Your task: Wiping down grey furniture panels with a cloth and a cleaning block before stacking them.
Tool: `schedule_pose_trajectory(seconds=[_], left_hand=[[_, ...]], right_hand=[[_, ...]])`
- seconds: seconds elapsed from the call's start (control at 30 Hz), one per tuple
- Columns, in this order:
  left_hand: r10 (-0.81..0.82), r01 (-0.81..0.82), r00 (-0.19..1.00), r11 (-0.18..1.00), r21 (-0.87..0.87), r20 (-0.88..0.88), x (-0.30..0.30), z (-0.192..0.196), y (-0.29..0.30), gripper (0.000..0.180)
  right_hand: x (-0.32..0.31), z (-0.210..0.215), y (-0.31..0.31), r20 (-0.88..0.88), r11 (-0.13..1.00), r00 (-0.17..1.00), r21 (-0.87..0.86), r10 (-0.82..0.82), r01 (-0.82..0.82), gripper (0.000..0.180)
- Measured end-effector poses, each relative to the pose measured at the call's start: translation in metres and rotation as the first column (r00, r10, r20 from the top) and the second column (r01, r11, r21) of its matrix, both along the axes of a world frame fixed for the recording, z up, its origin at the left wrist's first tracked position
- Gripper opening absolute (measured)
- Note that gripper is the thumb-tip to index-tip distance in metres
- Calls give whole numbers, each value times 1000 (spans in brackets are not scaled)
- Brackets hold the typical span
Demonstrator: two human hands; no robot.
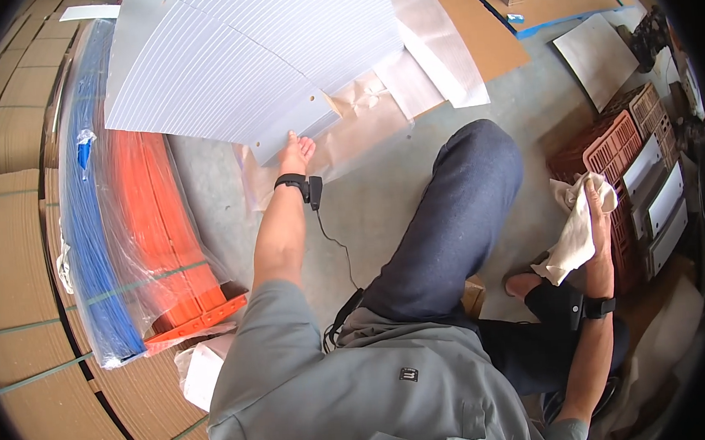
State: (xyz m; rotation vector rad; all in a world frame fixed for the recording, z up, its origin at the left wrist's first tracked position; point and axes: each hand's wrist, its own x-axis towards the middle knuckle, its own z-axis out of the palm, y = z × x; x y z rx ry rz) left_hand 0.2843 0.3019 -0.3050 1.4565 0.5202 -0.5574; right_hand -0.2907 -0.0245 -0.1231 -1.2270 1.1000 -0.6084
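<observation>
My left hand (296, 152) is at the near edge of a big stack of white panels (228, 73), fingers apart and nothing held in them. Its fingertips meet or nearly meet the lowest white sheet (278, 147); I cannot tell whether they press on it. The panels overlap in steps, so each shows only a thin strip. Out to the right, my right hand (597, 211) grips a cream cloth (569, 250), which hangs down loosely from the fingers. Part of that hand is hidden by the cloth.
Plastic-wrapped blue strips (96, 230) and orange beams (161, 225) lie at left, beside strapped cardboard stacks (7, 252). Brown plastic crates (601, 149) and white metal pieces (662, 206) stand at right. A flat grey panel (595, 60) lies behind them. Clear film (347, 143) spreads under the panels.
</observation>
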Motion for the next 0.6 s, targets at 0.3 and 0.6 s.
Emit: schedule_pose_trajectory(seconds=[0.3, 0.6], left_hand=[[-75, 75, 997, 995, 59, 3, -5, -1, 5, 67], [-403, 409, 912, 900, 149, -71, -119, -32, 18, 52]], right_hand=[[-8, -10, 1, 40, 998, 999, 65, 7, -10, 32], [-31, -19, 2, -54, 992, 998, 126, -12, 19, 46]])
